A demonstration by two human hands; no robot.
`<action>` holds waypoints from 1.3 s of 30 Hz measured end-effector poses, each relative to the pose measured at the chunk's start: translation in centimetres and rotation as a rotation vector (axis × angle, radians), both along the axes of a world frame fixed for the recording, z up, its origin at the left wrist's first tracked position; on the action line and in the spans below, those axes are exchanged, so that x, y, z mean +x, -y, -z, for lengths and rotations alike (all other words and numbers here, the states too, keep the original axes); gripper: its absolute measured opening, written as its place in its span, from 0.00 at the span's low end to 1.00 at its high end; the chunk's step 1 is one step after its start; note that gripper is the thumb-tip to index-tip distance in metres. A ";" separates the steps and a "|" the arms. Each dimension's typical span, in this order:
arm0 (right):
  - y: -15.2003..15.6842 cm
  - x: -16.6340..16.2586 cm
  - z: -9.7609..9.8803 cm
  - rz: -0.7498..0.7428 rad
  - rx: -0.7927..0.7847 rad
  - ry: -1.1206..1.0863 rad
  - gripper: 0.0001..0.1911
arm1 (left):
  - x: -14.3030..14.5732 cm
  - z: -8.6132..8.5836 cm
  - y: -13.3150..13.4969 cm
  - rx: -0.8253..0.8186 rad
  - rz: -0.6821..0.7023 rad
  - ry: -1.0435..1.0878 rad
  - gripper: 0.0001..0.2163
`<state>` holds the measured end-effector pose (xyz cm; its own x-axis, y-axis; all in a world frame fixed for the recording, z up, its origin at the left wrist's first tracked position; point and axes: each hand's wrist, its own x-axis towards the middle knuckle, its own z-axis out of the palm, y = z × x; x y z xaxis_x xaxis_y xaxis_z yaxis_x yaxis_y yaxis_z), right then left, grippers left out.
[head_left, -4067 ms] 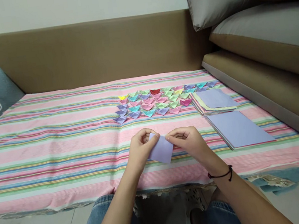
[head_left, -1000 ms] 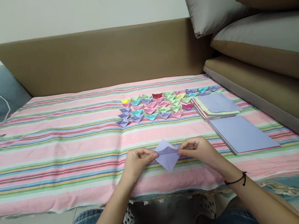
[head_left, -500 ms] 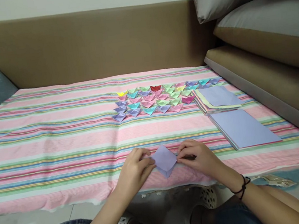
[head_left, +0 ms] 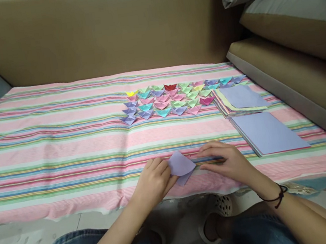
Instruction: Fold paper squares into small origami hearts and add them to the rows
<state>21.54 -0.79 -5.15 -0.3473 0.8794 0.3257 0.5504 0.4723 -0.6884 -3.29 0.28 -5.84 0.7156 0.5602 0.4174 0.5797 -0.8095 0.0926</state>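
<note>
A small lilac folded paper [head_left: 181, 166] lies on the striped cloth [head_left: 65, 160] near its front edge. My left hand [head_left: 154, 179] pinches the paper's left corner, fingers curled around it. My right hand [head_left: 227, 160] rests just right of the paper, its fingers stretched flat on the cloth and its fingertips close to the paper's right tip.
Several small folded paper shapes [head_left: 175, 99] in many colours lie in rows farther back. Two stacks of paper sheets [head_left: 269, 131] [head_left: 240, 100] sit at the right. A brown sofa back [head_left: 92, 31] and piled cushions [head_left: 290, 11] border the cloth.
The paper has come down from between both hands onto the cloth. My right hand has let go of its corner and flattened; my left hand still grips it. The view has tilted down.
</note>
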 end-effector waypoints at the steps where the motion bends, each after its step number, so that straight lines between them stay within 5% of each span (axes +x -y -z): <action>1: 0.0 -0.3 -0.1 -0.005 0.014 -0.023 0.14 | 0.0 0.0 -0.1 -0.022 0.000 0.009 0.11; 5: 0.2 -2.3 0.3 -0.084 0.011 0.017 0.17 | 0.2 -0.1 -0.4 -0.101 -0.026 0.041 0.13; 10: 0.0 -4.1 1.1 0.009 -0.058 0.018 0.04 | -0.2 -0.1 -0.7 -0.164 -0.035 0.043 0.13; 15: -0.5 -4.2 1.0 0.042 -0.151 -0.008 0.10 | -2.5 -1.0 -1.5 -0.286 0.057 0.081 0.09; 21: -0.8 -4.1 0.9 0.086 -0.223 -0.020 0.10 | -3.7 -2.1 -0.6 -0.174 -0.034 0.231 0.05; 26: -0.7 -4.4 0.9 0.164 -0.217 -0.048 0.09 | -0.4 -0.4 3.1 -0.049 0.031 0.145 0.11; 32: -0.5 -4.6 1.0 0.218 -0.279 -0.130 0.06 | 2.1 2.6 5.3 0.039 -0.128 -0.136 0.39; 39: -0.4 -5.0 1.3 0.312 -0.289 -0.115 0.09 | 2.2 3.5 5.1 0.051 -0.243 -0.217 0.43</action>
